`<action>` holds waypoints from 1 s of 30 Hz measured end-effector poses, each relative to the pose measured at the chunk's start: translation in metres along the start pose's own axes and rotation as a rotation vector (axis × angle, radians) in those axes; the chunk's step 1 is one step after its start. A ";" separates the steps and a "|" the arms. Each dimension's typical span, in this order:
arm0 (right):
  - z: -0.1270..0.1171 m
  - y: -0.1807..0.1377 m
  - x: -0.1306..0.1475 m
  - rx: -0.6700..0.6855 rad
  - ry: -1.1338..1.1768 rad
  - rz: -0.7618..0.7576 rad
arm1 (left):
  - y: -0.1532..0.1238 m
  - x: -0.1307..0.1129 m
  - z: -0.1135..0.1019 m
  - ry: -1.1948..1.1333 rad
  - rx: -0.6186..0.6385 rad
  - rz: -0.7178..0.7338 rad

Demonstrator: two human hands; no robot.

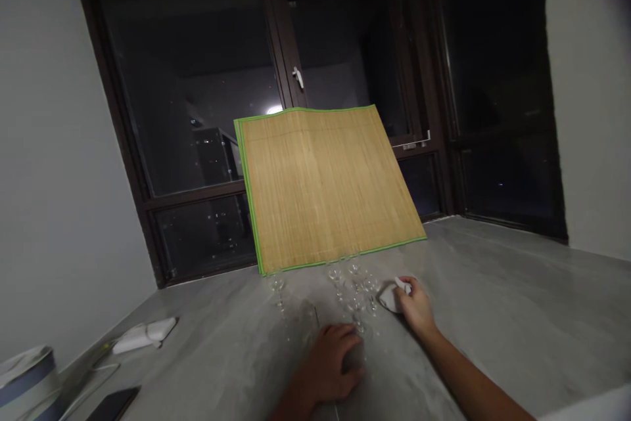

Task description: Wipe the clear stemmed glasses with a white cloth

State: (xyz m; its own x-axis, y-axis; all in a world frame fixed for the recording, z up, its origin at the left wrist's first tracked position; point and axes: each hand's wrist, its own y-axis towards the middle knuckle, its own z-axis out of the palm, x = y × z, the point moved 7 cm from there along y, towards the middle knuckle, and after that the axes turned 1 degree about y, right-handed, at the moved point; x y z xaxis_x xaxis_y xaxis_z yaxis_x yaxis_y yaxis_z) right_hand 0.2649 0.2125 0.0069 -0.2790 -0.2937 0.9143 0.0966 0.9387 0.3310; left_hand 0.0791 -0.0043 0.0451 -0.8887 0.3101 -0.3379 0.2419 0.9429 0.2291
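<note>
Several small clear stemmed glasses stand on the grey stone counter in front of a bamboo mat with green edging that leans on the dark window. My right hand is closed on a white cloth just right of the glasses. My left hand is curled around a clear glass at the near edge of the group. One glass stands apart to the left.
A white block-shaped object with a cable lies at the left of the counter. A dark phone and a round blue-and-white container sit at the bottom left. White walls close both sides.
</note>
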 end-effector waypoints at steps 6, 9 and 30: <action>0.004 0.003 -0.001 -0.001 0.003 -0.024 | -0.001 0.000 -0.002 -0.009 -0.022 0.013; 0.004 0.006 0.004 -0.028 -0.030 -0.017 | -0.001 -0.001 -0.003 -0.008 -0.015 0.019; 0.018 0.019 -0.004 0.028 -0.201 0.031 | 0.003 0.004 0.002 0.022 -0.021 -0.033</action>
State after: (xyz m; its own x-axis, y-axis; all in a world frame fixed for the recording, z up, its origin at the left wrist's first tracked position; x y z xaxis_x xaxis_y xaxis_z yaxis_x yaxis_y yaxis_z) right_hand 0.2502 0.2343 0.0055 -0.4613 -0.2257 0.8580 0.0818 0.9521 0.2945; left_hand 0.0772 -0.0002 0.0422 -0.9044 0.2756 -0.3259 0.2041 0.9499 0.2368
